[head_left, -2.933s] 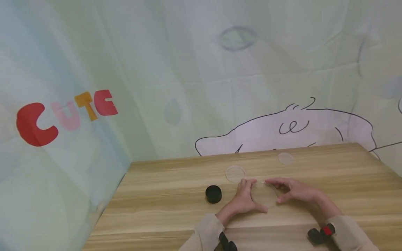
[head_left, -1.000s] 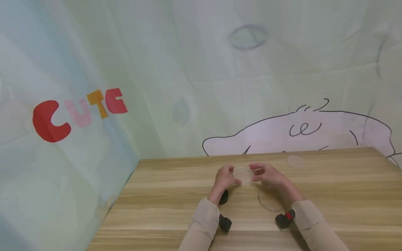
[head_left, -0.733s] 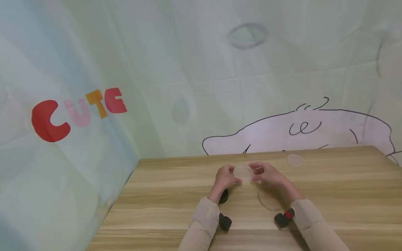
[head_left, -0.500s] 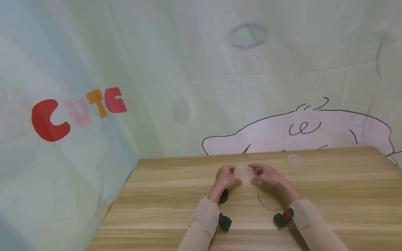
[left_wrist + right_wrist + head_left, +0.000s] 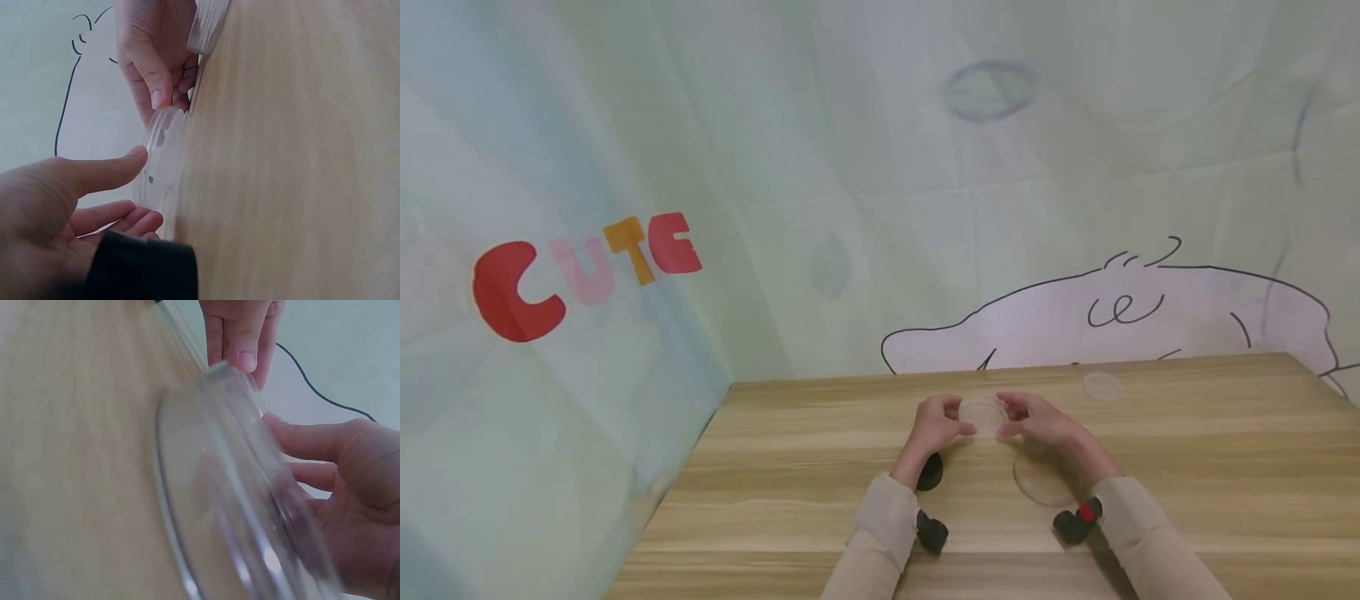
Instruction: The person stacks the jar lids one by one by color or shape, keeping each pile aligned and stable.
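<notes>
A small shallow clear round dish lies on the wooden table between both hands. My left hand holds its left side; in the left wrist view the thumb presses the rim of this dish, with curled fingers low beside it. On the opposite side, my right hand pinches the rim between thumb and fingers. Nearer to me, below the right forearm, sits a larger clear round dish. That larger dish fills the right wrist view's foreground, blurred, and hides most of the small one there.
A round black cap or shallow cup stands partly hidden behind the left wrist. Another thin clear disc lies near the back edge of the table. A printed curtain hangs behind and at the left.
Both hands have left the larger dish, which they surrounded in the earliest frame, and moved back and left to the small dish. Over the last second they have barely moved.
</notes>
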Demonstrator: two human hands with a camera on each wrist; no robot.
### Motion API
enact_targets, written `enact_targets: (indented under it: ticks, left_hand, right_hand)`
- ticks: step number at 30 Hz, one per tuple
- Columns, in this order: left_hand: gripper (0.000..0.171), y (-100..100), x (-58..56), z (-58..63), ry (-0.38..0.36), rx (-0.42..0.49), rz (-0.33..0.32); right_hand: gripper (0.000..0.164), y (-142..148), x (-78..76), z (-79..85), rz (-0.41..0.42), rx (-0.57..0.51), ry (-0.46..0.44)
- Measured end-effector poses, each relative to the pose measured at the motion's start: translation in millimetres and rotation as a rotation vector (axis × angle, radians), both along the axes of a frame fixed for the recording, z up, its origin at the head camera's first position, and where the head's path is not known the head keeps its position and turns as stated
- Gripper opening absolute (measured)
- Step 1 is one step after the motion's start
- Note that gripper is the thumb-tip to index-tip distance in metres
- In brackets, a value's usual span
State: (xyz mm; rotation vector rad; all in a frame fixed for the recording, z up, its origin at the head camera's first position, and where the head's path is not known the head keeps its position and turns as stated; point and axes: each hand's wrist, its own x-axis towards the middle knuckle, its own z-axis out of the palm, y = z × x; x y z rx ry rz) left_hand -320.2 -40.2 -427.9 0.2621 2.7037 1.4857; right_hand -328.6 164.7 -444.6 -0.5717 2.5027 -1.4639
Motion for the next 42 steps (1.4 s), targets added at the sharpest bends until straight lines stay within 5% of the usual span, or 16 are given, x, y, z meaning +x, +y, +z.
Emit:
enact_targets:
  ticks: [11,21,31,37,42]
  left_hand:
    - [0.049,1.6,1.2,6.7,-0.02,0.128,0.015]
    - [0.047,4.3,9.0,22.8,0.053,0.261,-0.031]
    - [0.052,20.8,17.9,28.4,-0.076,0.392,-0.198]
    - [0.045,29.0,26.0,29.7,-0.042,0.381,-0.278]
    - [0.046,32.4,28.0,21.8,-0.058,0.326,-0.346]
  right_hand:
    - [0.057,9.1,5.0,8.1,-0.068,-0.001,-0.091]
    - [0.063,21.9,12.2,24.2,-0.029,-0.091,-0.034]
    - [0.061,51.8,37.8,41.1,-0.032,-0.041,0.068]
    - [0.059,66.0,51.2,45.8,0.017,-0.046,0.132]
    - [0.055,74.1,62.0,40.7,0.058,-0.046,0.091]
